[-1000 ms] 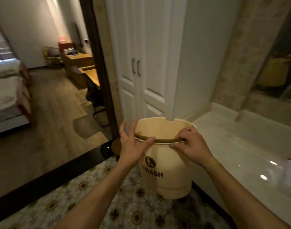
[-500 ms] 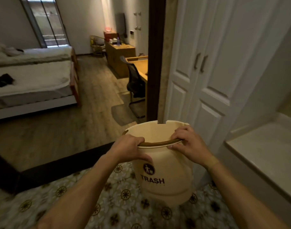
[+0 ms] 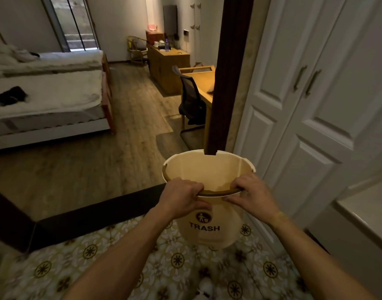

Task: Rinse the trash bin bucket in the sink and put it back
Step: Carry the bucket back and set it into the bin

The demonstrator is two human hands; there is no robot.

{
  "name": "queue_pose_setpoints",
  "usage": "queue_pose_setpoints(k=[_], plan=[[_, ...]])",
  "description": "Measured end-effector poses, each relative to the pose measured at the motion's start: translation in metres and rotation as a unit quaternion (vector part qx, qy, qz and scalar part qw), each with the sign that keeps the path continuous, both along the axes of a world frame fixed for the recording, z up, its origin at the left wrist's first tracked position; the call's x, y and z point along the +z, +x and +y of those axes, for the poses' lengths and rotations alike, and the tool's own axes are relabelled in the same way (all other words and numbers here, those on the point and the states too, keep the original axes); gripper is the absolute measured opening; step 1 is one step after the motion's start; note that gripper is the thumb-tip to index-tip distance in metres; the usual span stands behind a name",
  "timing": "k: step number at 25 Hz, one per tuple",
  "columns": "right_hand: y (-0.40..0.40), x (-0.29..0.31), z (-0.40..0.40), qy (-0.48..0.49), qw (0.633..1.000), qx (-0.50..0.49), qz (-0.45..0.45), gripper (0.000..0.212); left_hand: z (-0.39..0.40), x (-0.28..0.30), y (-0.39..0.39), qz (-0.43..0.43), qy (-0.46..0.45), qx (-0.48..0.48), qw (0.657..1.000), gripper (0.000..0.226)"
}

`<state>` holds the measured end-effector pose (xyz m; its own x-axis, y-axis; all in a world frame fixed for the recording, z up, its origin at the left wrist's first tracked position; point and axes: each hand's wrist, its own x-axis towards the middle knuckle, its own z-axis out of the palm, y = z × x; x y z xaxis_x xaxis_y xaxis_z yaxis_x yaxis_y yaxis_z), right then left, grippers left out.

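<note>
A cream plastic trash bin bucket marked TRASH hangs upright in the air above the patterned tile floor. My left hand grips its near rim and brown handle on the left side. My right hand holds the same rim on the right, thumb under the handle. The inside of the bucket looks empty. No sink is in view; only a corner of the white counter shows at the right edge.
A dark door frame stands just behind the bucket, with white cabinet doors to its right. Through the doorway lie a wooden floor, a bed, a desk with an office chair, and a dark threshold strip.
The view has swung left, away from the counter and toward the bedroom doorway. The bucket stays held in both hands at the same height, and my left hand closed fully around the rim.
</note>
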<state>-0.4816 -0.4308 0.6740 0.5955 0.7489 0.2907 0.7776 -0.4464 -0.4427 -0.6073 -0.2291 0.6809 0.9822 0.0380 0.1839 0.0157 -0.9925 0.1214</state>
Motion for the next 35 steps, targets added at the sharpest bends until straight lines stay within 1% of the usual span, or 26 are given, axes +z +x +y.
queue_pose_setpoints(k=[5,9,12,16,19,22,27,30,33,35], plan=[[0.055,-0.015,0.059,0.013,1.0,0.012,-0.001,0.019,0.06,-0.019,0.057,0.022,0.009,-0.008,1.0,0.04],[0.108,-0.023,0.103,-0.001,1.0,0.016,-0.003,0.018,0.107,-0.02,0.112,0.037,0.036,-0.011,0.999,0.044],[0.151,-0.024,0.135,-0.005,1.0,0.0,-0.008,0.018,0.141,-0.016,0.164,0.049,0.058,-0.022,0.997,0.047],[0.193,-0.019,0.151,0.01,0.999,-0.028,-0.013,0.017,0.165,-0.012,0.219,0.054,0.07,-0.063,0.994,0.047],[0.223,-0.021,0.16,0.01,0.998,-0.061,-0.003,0.017,0.181,-0.014,0.266,0.07,0.067,-0.091,0.991,0.05],[0.252,-0.032,0.17,-0.021,0.995,-0.098,-0.01,0.019,0.196,-0.027,0.312,0.083,0.071,-0.136,0.985,0.054],[0.293,-0.057,0.199,-0.041,0.98,-0.194,-0.008,0.021,0.235,-0.059,0.405,0.113,0.064,-0.249,0.96,0.051],[0.311,-0.059,0.228,-0.028,0.962,-0.271,0.006,0.021,0.261,-0.066,0.458,0.111,0.083,-0.304,0.942,0.052],[0.322,-0.055,0.254,-0.034,0.938,-0.344,0.021,0.021,0.281,-0.061,0.497,0.061,0.08,-0.368,0.924,0.05],[0.326,-0.055,0.271,-0.033,0.923,-0.382,0.016,0.021,0.293,-0.056,0.521,0.069,0.102,-0.401,0.908,0.05]])
